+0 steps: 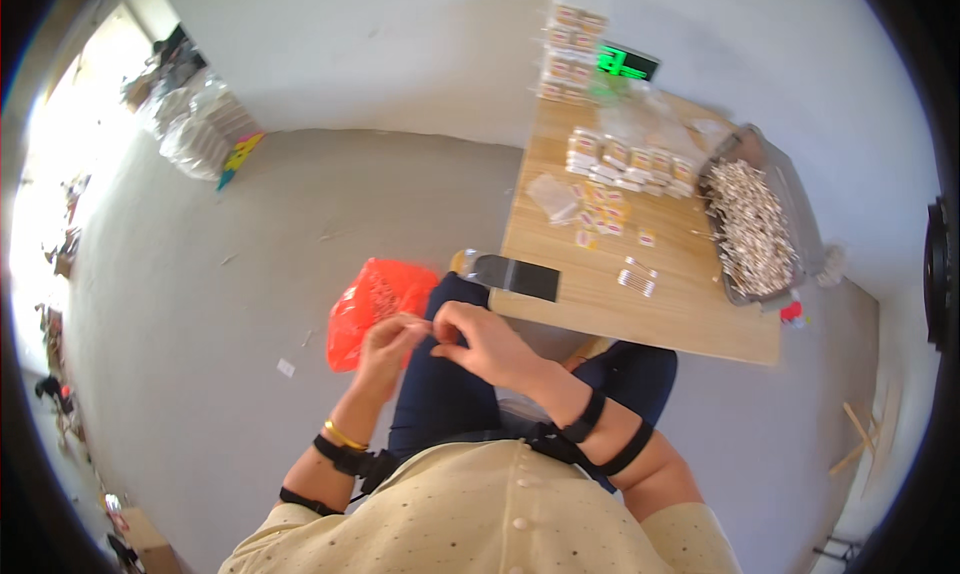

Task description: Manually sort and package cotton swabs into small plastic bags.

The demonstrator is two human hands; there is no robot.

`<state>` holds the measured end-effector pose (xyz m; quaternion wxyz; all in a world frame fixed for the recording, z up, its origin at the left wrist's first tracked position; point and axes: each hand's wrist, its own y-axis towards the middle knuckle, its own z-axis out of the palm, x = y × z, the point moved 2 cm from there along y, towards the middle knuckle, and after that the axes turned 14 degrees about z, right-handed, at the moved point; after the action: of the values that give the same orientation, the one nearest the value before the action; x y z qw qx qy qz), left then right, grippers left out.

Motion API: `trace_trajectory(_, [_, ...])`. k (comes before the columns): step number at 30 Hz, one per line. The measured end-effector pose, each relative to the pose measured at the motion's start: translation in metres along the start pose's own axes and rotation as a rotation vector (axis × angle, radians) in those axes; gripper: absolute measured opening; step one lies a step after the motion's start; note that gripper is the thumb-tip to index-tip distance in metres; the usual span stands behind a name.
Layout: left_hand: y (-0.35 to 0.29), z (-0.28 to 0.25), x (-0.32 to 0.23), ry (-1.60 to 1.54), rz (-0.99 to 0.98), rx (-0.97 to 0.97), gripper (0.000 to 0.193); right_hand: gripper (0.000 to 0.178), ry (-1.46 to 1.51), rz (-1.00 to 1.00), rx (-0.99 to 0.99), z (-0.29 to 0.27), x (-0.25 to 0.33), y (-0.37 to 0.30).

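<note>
My left hand (392, 344) and my right hand (482, 342) are close together above my left thigh, beside a red plastic bag (352, 314). The left fingertips are pinched, and the right fingers curl toward them. Whatever they grip, if anything, is too small and blurred to make out. On the table's near left corner rests a dark flat rectangle (532, 280) with clear film at its left end. A short row of cotton swabs (637, 277) lies on the wooden table (680, 319), near small yellow-and-white cards (603, 214).
A grey bin (750, 144) full of swabs stands at the table's right. White packs (625, 161) line up behind the cards, with clear bags (553, 200) beside them. Stacked packs (570, 59) and a green-lit display (627, 64) are at the back. Wrapped bundles (200, 134) lie far left.
</note>
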<state>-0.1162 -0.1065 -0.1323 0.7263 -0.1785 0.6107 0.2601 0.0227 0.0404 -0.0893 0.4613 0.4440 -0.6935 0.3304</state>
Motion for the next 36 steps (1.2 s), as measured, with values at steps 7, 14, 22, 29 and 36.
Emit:
trace_trajectory(7, [0.043,-0.129,0.04,1.0,0.05,-0.094,0.028,0.03,-0.106,0.113,-0.133,-0.04,-0.057,-0.027])
trace_trajectory(14, [0.07,-0.127,0.079,1.386,-0.089,0.112,0.036,0.018,-0.056,0.449,-0.417,-0.104,-0.138,-0.109])
trace_trajectory(22, [0.107,0.056,0.041,1.0,0.259,0.289,0.03,0.014,-0.38,0.616,-1.013,-0.24,-0.237,-0.164])
trace_trajectory(29, [0.105,0.159,0.044,0.816,0.332,0.652,0.027,0.026,-0.932,0.693,-1.067,-0.359,-0.269,-0.147])
trace_trajectory(36, [0.106,0.185,0.057,0.849,0.383,0.811,0.024,0.015,-1.34,0.557,-0.832,-0.41,-0.288,-0.105])
